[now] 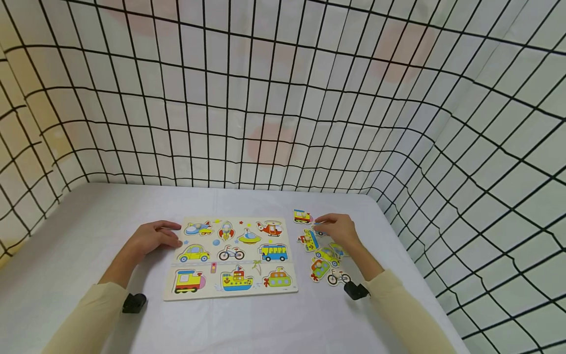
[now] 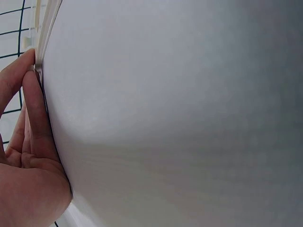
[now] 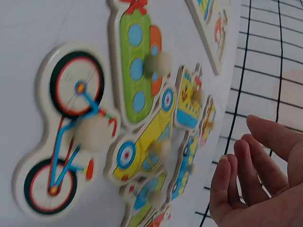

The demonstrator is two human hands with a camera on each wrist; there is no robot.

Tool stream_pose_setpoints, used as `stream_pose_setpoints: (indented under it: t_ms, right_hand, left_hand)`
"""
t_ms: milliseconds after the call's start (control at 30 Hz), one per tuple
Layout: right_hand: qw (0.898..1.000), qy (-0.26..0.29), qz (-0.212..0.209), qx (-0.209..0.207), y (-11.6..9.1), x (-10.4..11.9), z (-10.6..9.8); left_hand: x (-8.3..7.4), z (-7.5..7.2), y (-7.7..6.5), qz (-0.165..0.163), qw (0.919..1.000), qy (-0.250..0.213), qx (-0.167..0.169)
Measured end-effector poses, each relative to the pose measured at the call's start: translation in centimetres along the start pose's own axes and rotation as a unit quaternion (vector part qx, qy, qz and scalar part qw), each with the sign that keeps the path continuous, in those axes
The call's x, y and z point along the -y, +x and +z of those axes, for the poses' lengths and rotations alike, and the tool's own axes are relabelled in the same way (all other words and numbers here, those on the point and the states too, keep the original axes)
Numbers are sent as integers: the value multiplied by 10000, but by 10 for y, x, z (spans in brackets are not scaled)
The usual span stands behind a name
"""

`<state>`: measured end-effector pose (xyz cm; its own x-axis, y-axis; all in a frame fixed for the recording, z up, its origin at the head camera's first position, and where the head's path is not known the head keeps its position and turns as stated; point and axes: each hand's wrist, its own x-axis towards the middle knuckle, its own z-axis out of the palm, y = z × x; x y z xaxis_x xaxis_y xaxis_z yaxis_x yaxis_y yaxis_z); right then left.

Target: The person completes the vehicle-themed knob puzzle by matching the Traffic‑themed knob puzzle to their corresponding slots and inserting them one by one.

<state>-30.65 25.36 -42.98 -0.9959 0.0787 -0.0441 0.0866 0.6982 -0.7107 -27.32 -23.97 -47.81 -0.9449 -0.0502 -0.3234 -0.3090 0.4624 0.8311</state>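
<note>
Left grip (image 1: 152, 238): unclenched, fingertips touching the edge of the puzzle board (image 1: 251, 253), which lies on the desk (image 1: 221, 329) to its right | Right grip (image 1: 340, 228): released, fingers loosely bent | train piece (image 1: 302, 216) just left of its fingertips, bicycle piece (image 1: 338, 278) below its wrist

Head view: right fingers (image 1: 326, 218) partly hide bus piece (image 3: 182, 172); right wrist view crops puzzle board (image 3: 209, 39).

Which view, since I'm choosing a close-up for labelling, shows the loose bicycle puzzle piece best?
The right wrist view: the bicycle puzzle piece lies large and whole there, its knob in sight. The head view shows it small, near the loose submarine piece; the left wrist view doesn't show it.
</note>
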Motion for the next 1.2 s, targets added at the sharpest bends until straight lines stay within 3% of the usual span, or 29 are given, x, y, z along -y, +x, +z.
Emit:
stream_pose_setpoints:
  t_ms: [567, 1200]
  right_hand:
    - [9961, 2, 700, 536, 6, -58, -37]
    - [9925, 185, 586, 1055, -3, -77, -41]
  left_hand:
    - [2, -1, 1, -47, 10000, -61, 21]
    - [-1, -1, -2, -50, 10000, -44, 26]
